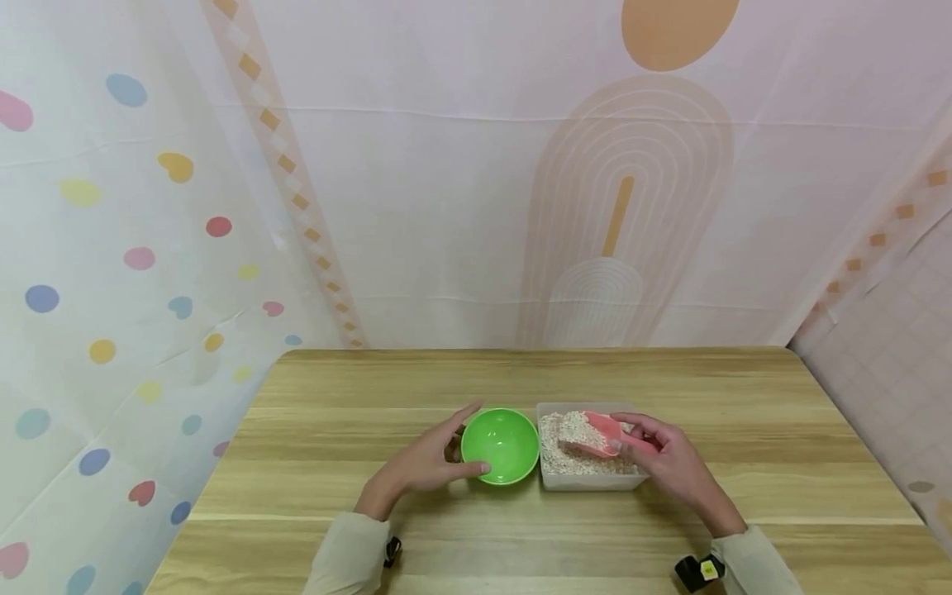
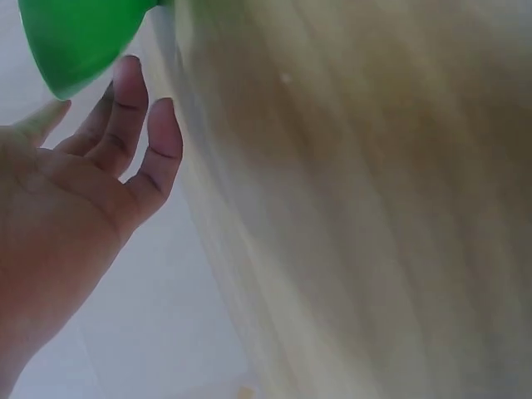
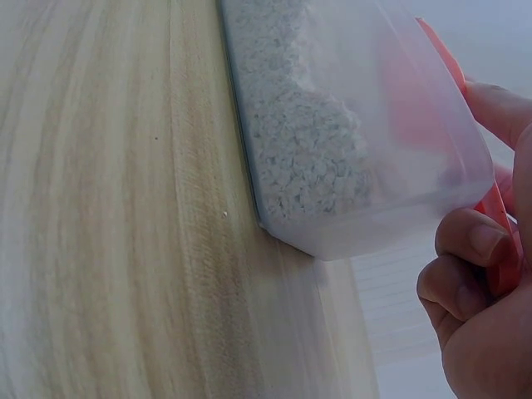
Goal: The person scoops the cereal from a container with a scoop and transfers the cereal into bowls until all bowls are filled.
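A green bowl (image 1: 501, 446) stands on the table, with nothing inside it. My left hand (image 1: 427, 459) holds it from the left, thumb over the near rim and fingers round the far left side. In the left wrist view, fingertips (image 2: 129, 75) lie close under the bowl's (image 2: 79, 41) wall. Right of the bowl is a translucent plastic box (image 1: 595, 482) of pale flakes (image 1: 554, 454) that look like oats. My right hand (image 1: 665, 454) grips the handle of a pink scoop (image 1: 606, 434), heaped with flakes, over the box. Through the box wall (image 3: 416, 199) the scoop shows as a pink blur.
The wood-grain table (image 1: 357, 388) reaches back to a patterned cloth backdrop (image 1: 431, 207). A dotted cloth (image 1: 89, 330) hangs along the left side. Bowl and box stand side by side, their edges nearly meeting. Dark wrist devices (image 1: 699, 570) sit at both sleeves.
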`<control>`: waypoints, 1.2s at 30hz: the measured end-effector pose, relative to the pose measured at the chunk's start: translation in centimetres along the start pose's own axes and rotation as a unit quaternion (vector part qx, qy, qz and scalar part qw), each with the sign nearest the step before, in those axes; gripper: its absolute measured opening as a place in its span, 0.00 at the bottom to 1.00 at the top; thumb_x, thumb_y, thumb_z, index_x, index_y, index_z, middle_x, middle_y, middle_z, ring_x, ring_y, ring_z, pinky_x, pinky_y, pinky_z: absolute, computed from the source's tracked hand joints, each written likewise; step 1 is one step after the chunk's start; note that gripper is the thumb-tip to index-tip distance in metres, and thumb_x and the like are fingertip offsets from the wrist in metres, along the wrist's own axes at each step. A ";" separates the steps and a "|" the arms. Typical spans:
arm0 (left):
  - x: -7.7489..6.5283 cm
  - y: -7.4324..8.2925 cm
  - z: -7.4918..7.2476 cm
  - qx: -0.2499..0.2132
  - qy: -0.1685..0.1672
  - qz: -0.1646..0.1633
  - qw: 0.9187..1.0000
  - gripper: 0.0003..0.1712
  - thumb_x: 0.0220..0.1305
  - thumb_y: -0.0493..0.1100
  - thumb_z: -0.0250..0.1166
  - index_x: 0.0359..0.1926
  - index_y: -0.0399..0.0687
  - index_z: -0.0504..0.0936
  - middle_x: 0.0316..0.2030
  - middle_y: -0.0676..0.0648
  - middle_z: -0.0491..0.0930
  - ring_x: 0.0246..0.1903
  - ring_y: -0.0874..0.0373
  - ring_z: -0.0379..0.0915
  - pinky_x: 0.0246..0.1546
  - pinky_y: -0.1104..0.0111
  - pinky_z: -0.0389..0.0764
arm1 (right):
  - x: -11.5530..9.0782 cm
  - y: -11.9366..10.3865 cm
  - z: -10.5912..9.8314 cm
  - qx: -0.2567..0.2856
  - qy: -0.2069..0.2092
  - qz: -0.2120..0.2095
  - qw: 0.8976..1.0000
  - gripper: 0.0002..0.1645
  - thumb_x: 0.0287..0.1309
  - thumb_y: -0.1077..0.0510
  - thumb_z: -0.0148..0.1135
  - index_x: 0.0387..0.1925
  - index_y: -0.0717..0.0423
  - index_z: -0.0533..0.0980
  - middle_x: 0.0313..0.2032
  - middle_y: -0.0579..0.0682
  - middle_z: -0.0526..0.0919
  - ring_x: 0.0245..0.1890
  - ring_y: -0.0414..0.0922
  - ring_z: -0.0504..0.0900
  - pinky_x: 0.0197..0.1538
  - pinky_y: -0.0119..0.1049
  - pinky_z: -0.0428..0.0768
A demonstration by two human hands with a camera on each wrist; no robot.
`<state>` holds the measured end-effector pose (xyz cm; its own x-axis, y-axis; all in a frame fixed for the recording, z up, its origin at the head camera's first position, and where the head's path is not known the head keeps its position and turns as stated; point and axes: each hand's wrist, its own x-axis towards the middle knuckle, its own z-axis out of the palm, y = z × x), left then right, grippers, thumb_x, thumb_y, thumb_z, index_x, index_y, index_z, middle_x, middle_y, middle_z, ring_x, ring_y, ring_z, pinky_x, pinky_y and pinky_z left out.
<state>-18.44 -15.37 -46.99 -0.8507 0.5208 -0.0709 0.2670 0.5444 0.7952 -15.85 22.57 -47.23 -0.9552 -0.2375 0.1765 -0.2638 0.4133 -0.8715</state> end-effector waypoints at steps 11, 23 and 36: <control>-0.3 -0.7 0.5 -0.041 -0.032 -0.025 0.998 0.62 0.57 0.56 0.73 0.80 0.54 0.41 0.64 0.35 0.67 0.42 0.53 0.74 0.40 0.61 0.80 | 0.0 0.1 0.0 -0.002 0.001 -0.001 1.000 0.20 0.64 0.58 0.65 0.57 0.55 0.78 0.29 0.48 0.80 0.22 0.35 0.71 0.22 0.31 0.71; -0.1 -0.8 0.8 -0.039 -0.040 -0.022 0.998 0.59 0.59 0.54 0.72 0.80 0.58 0.43 0.72 0.36 0.58 0.62 0.45 0.64 0.65 0.45 0.63 | 0.0 0.0 0.0 0.000 0.007 0.004 1.000 0.20 0.64 0.58 0.65 0.57 0.55 0.78 0.29 0.47 0.80 0.22 0.35 0.70 0.21 0.31 0.70; -0.1 -0.9 0.8 -0.053 -0.045 -0.031 0.997 0.59 0.59 0.54 0.72 0.80 0.58 0.41 0.70 0.33 0.60 0.64 0.43 0.64 0.66 0.43 0.62 | -0.2 -0.4 -0.1 0.018 0.007 -0.018 1.000 0.21 0.63 0.60 0.66 0.57 0.57 0.78 0.28 0.51 0.80 0.21 0.34 0.71 0.21 0.31 0.71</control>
<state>-18.20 -15.42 -48.11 -0.8187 0.5482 -0.1709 0.1624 0.5065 0.8468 -15.57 22.57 -46.89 -0.9468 -0.2400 0.2143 -0.2937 0.3727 -0.8802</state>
